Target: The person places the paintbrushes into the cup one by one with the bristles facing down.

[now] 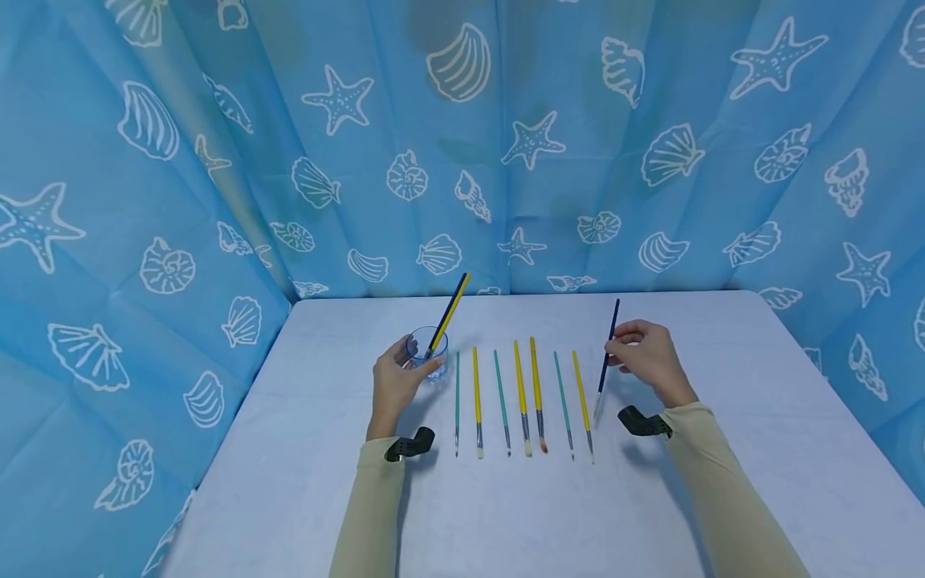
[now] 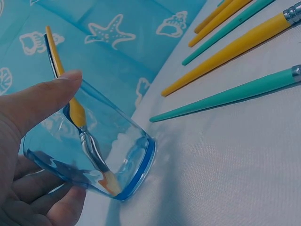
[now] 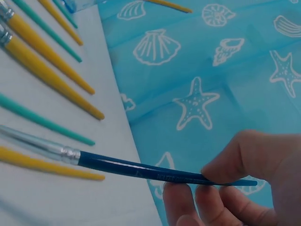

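A person sits at a white table [image 1: 723, 417] with blue curtains [image 1: 144, 201] printed with shells and starfish hanging close behind its far edge and along its left and right edges.

The left hand [image 1: 396, 384] wraps around a small clear blue glass [image 1: 428, 352] standing left of the table's centre, thumb on one side and fingers curled round the other. The left wrist view shows the thumb [image 2: 44, 96] pressed against the glass wall. One yellow paintbrush [image 1: 450, 311] with a dark stripe leans in the glass, bristles down, handle tilted toward the far edge. Its tip is blurred through the glass.

The right hand [image 1: 646, 355] pinches a dark blue paintbrush [image 1: 607, 357] near the top of its handle between thumb and fingertips [image 3: 181, 200]. The brush hangs nearly upright, bristles pointing down toward the table; whether they touch it is hard to tell. Printed lettering on the handle is too small to read.

Between the hands, seven paintbrushes [image 1: 522, 397] lie side by side in a row, yellow and teal handles mixed, bristles toward the near edge. They lie apart from one another.

Both wrist views cut off most of the row. Bare tabletop lies open to the right of the right hand and along the near edge.
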The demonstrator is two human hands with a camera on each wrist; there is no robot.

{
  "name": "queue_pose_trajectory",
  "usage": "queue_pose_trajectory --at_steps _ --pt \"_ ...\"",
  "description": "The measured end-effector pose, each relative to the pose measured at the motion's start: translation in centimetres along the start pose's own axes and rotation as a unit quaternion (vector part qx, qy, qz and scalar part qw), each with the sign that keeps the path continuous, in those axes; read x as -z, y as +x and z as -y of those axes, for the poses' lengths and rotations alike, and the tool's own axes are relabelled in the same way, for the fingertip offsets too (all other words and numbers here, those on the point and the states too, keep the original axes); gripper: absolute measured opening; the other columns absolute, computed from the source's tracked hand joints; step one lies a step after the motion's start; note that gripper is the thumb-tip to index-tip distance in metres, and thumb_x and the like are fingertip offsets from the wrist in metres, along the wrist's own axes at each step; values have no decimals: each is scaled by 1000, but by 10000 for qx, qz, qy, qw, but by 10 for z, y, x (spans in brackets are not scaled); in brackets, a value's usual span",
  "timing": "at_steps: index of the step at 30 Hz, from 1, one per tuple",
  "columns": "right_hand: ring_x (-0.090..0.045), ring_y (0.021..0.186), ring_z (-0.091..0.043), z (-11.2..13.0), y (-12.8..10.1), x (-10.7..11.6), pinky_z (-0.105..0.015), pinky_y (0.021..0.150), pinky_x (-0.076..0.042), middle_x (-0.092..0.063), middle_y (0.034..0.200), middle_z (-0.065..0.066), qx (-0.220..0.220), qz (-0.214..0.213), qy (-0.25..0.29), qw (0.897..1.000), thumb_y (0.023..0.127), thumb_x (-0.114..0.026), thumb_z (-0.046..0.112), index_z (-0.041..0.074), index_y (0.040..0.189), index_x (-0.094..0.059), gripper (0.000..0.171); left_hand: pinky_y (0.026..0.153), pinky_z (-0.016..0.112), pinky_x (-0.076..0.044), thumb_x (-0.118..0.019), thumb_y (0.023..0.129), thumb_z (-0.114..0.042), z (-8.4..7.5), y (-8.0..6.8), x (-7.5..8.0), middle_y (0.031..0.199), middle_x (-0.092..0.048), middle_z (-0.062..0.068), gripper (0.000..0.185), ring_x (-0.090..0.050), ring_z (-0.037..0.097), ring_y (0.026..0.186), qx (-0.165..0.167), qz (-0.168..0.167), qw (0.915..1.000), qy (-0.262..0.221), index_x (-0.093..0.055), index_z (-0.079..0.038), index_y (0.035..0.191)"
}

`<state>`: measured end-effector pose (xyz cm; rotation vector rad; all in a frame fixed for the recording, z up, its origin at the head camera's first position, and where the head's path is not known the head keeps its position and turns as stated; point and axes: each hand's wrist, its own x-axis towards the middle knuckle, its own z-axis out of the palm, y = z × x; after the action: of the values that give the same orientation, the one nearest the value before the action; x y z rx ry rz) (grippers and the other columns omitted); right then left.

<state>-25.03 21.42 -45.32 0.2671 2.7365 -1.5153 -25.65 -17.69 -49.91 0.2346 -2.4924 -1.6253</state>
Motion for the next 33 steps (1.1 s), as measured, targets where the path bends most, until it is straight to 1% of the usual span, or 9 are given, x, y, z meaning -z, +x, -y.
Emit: queue_pose_trajectory --at_steps 2,3,14,24,33 --pt "-75 80 -18 3 -1 0 -24 70 -63 -66 113 -20 2 9 90 10000 96 -63 21 -3 128 -57 40 119 46 -48 -90 80 -38 0 0 0 150 -59 19 89 -56 35 141 -31 -2 10000 2 -50 -3 151" --pt "-74 79 -15 4 -1 -1 -24 70 -63 -67 114 -20 20 15 143 9999 96 -64 21 -3 128 -57 40 119 46 -49 -90 80 -38 1 0 0 149 -59 20 89 -56 35 141 -44 -4 10000 0 -50 -3 151" --pt "-75 78 -10 20 1 -8 -20 70 -63 -66 112 -18 320 20 528 9981 98 -65 20 -3 128 -57 38 118 48 -49 -90 79 -37 0 1 0 150 -58 20 89 -56 36 141 -2 -16 10000 66 -50 -3 151" --pt "-75 76 -8 40 3 -22 -22 71 -64 -66 109 -17 603 -28 932 9938 97 -67 16 -2 124 -58 34 118 47 -49 -90 79 -38 0 1 -1 150 -58 20 90 -56 36 142 28 -60 9999 116 -50 -3 151" --pt "-75 77 -5 56 3 -33 -23 73 -65 -67 107 -16 884 -45 1265 9880 97 -67 14 -3 121 -58 31 118 47 -49 -91 79 -37 1 0 -1 149 -59 21 89 -57 36 140 -85 -63 9999 -24 -50 -2 151"
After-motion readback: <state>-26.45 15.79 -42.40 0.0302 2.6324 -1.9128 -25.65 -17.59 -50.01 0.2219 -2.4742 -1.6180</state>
